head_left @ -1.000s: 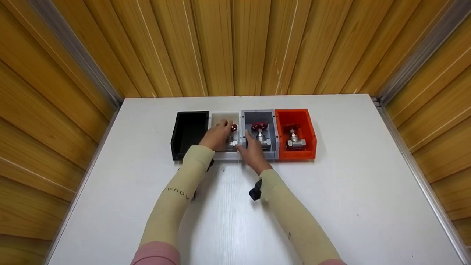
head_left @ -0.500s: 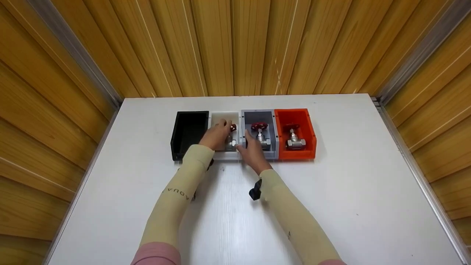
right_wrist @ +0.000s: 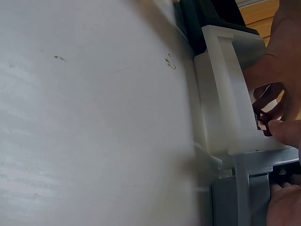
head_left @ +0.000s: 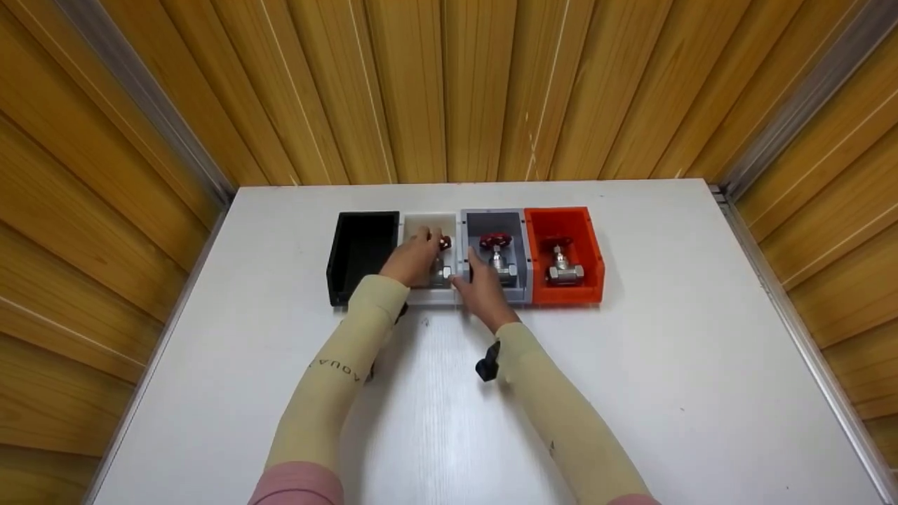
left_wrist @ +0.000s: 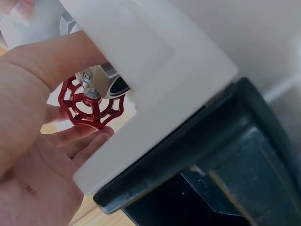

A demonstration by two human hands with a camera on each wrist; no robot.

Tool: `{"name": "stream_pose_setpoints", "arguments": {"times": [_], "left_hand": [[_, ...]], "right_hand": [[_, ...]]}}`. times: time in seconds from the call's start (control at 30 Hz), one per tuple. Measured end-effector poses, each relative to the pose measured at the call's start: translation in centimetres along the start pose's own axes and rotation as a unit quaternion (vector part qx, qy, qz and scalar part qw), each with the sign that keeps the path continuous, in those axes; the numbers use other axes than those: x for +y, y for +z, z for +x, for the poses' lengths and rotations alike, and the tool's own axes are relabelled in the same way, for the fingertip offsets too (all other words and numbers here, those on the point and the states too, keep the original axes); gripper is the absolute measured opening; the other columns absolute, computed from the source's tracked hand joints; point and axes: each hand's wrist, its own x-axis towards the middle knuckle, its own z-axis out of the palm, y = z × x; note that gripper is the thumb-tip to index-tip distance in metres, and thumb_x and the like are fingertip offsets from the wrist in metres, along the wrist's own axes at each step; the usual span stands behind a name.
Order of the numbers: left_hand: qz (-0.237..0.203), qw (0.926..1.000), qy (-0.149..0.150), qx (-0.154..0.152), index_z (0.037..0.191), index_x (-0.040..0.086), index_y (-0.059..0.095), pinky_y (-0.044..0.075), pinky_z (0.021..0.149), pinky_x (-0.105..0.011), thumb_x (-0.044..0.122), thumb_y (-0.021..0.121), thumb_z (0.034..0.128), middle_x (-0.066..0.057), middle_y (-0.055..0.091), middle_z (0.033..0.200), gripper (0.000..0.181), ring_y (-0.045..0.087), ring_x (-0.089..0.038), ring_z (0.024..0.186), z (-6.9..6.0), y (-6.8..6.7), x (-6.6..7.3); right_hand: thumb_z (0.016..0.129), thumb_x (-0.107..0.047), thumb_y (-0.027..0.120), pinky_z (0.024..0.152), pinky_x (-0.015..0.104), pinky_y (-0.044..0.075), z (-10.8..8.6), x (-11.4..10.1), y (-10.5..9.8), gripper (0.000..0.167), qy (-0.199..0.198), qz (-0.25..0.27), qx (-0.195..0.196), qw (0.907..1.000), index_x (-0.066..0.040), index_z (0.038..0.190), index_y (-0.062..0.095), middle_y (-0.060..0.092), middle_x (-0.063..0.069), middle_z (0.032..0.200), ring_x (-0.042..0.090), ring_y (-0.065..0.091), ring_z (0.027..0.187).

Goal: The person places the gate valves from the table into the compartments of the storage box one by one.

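Observation:
In the head view my left hand (head_left: 410,258) reaches into the white bin (head_left: 429,298) and holds a metal valve (head_left: 443,272) with a red handwheel (left_wrist: 95,112). Up close in the left wrist view, the thumb crosses the valve body and the fingertips lie against the wheel's rim. Part of the valve is hidden by the hand and bin wall. My right hand (head_left: 485,289) straddles the wall between the white and grey bins, thumb on the white side, fingers inside the grey bin (head_left: 518,297). A similar valve (head_left: 497,261) stands in that grey bin.
At the row's right end an orange bin (head_left: 594,280) contains another red-wheeled valve (head_left: 563,272). The black bin (head_left: 365,252) adjoins the white one on the left. All stand on a white table (head_left: 673,337) before wood-patterned panels (head_left: 477,91).

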Motion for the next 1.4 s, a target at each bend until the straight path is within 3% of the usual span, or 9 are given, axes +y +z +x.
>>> {"name": "stream_pose_setpoints", "arguments": {"times": [0.17,0.53,0.8,1.03,1.27,1.4], "left_hand": [[-0.006,1.0,-0.002,0.002,0.145,-0.002,0.034,0.055,0.091,-0.044,-0.007,0.055,0.0906,-0.028,0.044,0.138,0.059,0.059,-0.037,0.114,-0.3,-0.5,0.1],[-0.012,0.9998,0.01,0.014,0.14,-0.001,0.037,0.056,0.087,-0.041,0.007,0.073,0.0815,-0.024,0.045,0.135,0.07,0.061,-0.033,0.11,-1.3,-1.0,-0.1],[-0.015,0.9997,0.014,0.012,0.142,0.002,0.038,0.054,0.093,-0.043,0.008,0.07,0.0856,-0.023,0.047,0.137,0.065,0.06,-0.033,0.112,-1.9,-1.4,0.1],[-0.029,0.9986,0.023,0.038,0.137,0.004,0.044,0.056,0.087,-0.044,0.01,0.071,0.0856,-0.02,0.051,0.131,0.058,0.063,-0.032,0.104,-2.5,-1.6,0.2],[-0.038,0.9982,0.024,0.04,0.143,0.005,0.04,0.054,0.091,-0.044,0.014,0.077,0.0814,-0.019,0.05,0.135,0.072,0.061,-0.031,0.11,-3.2,-1.7,0.3],[-0.032,0.9985,0.024,0.037,0.146,0.006,0.036,0.053,0.093,-0.043,0.015,0.078,0.0802,-0.018,0.047,0.14,0.079,0.059,-0.031,0.117,-3.5,-1.7,0.1]], "right_hand": [[0.091,-0.023,0.066,0.118,0.04,0.027,0.0,-0.1,0.0,0.078,0.003,-0.004,-0.001,1.0,-0.001,0.152,0.022,0.029,0.018,0.156,0.031,0.029,0.145],[0.09,-0.02,0.067,0.114,0.043,0.035,0.1,0.0,0.1,0.077,-0.002,-0.012,0.006,0.9999,0.002,0.151,0.025,0.037,0.022,0.151,0.033,0.037,0.14],[0.09,-0.021,0.067,0.116,0.041,0.032,0.2,0.0,0.1,0.078,0.004,-0.009,0.006,0.9999,0.001,0.151,0.023,0.035,0.022,0.152,0.032,0.036,0.141],[0.09,-0.022,0.068,0.117,0.041,0.029,0.2,-0.1,0.1,0.08,0.011,-0.009,0.006,0.9999,0.0,0.152,0.023,0.032,0.021,0.154,0.032,0.032,0.143],[0.09,-0.025,0.068,0.119,0.042,0.025,0.0,-0.1,0.0,0.082,0.025,0.002,-0.007,0.9997,-0.004,0.154,0.02,0.025,0.016,0.158,0.03,0.025,0.146],[0.091,-0.024,0.067,0.119,0.041,0.025,-0.1,-0.1,-0.1,0.081,0.014,0.003,-0.004,0.9999,-0.003,0.153,0.02,0.026,0.017,0.157,0.03,0.026,0.146]]}}
